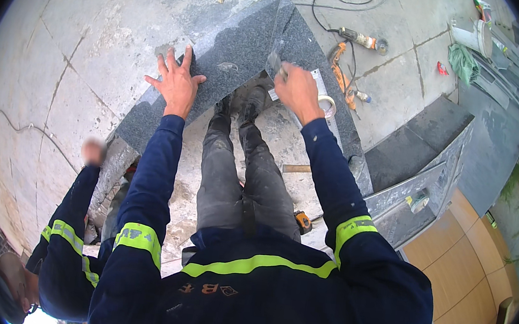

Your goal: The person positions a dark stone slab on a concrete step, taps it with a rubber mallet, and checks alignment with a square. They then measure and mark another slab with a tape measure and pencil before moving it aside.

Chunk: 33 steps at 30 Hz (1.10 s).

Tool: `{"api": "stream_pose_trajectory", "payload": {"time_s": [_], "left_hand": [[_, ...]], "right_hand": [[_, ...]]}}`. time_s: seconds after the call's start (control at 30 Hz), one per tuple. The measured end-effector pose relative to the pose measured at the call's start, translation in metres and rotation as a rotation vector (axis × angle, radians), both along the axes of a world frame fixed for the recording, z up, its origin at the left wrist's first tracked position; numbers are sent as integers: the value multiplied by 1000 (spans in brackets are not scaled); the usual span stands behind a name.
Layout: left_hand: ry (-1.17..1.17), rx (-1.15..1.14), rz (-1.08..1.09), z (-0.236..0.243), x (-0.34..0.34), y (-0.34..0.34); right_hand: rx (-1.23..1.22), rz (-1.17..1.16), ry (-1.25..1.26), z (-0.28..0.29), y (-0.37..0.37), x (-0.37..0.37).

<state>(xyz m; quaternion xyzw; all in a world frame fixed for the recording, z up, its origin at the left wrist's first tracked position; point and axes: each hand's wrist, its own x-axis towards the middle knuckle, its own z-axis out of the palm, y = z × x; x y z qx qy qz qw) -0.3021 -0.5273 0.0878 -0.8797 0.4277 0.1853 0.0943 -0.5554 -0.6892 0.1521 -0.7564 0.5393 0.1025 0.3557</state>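
Note:
A dark grey speckled stone slab [234,42] stretches in front of me and meets a second stone piece [303,48] at an angled joint. My left hand [177,88] lies on the left slab near its far edge, fingers spread. Close to the joint, my right hand [298,93] is closed around a small flat greyish blade, like a scraper [274,62], whose end touches the stone. Its handle is hidden in my fist. Beside that hand, a roll of tape [327,108] rests on a white strip [319,83] on the right piece.
Corded power tools, one a grinder [364,40] and one orange [340,72], lie beyond on the concrete. A tape measure [302,221] and a wooden handle [297,168] are by my legs. Dark stone blocks [417,137] stand right. A co-worker's hand [93,152] is at left.

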Motion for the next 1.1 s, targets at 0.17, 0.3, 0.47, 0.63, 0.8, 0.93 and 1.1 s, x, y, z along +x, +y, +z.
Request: {"api": "stream_pose_trajectory", "payload": {"time_s": [0.17,0.3,0.47,0.63,0.8,0.93,1.1], "left_hand": [[3,2,2,1,-6,-3],[-3,25,5,2,-10,-4],[-13,5,-2,1,-12,-3],[7,-10,9,-2,-11,0],[1,-15,3,-3,-4,7],[-2,-30,-8,-3,3,9],[8,16,-4,-4,5,10]], "right_hand": [[-82,-102,-67,3,-24,-1],[-232,-129,-111,-20,-65,26],[-264,-122,-106,-37,-80,37],[-289,-84,-58,-36,-77,41],[-254,-54,-47,-30,-59,42],[-159,-73,-34,-22,-29,31],[-21,-40,23,-2,22,7]]}}
